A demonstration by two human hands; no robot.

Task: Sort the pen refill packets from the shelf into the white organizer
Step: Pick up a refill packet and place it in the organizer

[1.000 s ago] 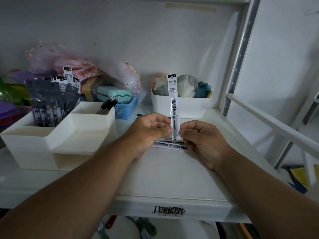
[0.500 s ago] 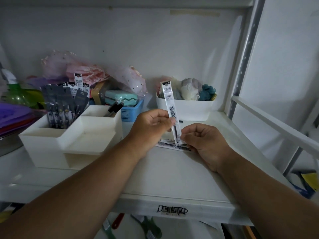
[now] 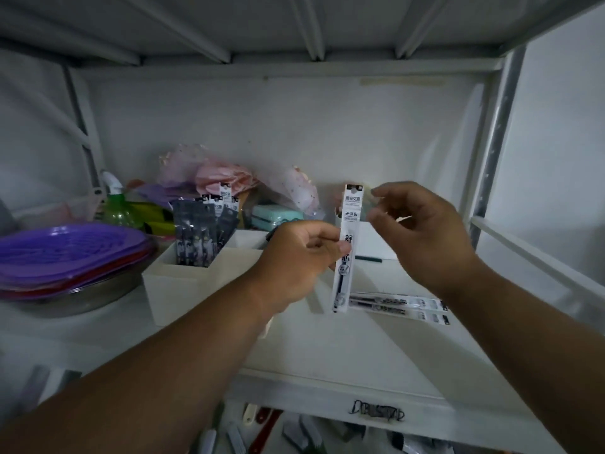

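My left hand [image 3: 301, 253] pinches a long white pen refill packet [image 3: 351, 211] at its middle and holds it upright above the shelf. My right hand [image 3: 422, 234] hovers just right of the packet's top with loosely curled fingers, holding nothing. A few more refill packets [image 3: 397, 303] lie flat on the white shelf [image 3: 343, 355] under my right wrist. The white organizer [image 3: 183, 283] stands to the left, with several dark packets [image 3: 199, 237] upright in its rear compartment.
Purple and red baskets [image 3: 68, 253] stack in a metal bowl at the left. A green spray bottle [image 3: 114, 204], pink bags [image 3: 222, 175] and a teal box [image 3: 275, 216] crowd the back. A white bin [image 3: 370, 240] stands behind my hands. A shelf post [image 3: 494, 149] rises at right.
My left hand has lifted the packet off the pile and higher. My right hand has let go of it and risen beside its top. The view has tilted upward.
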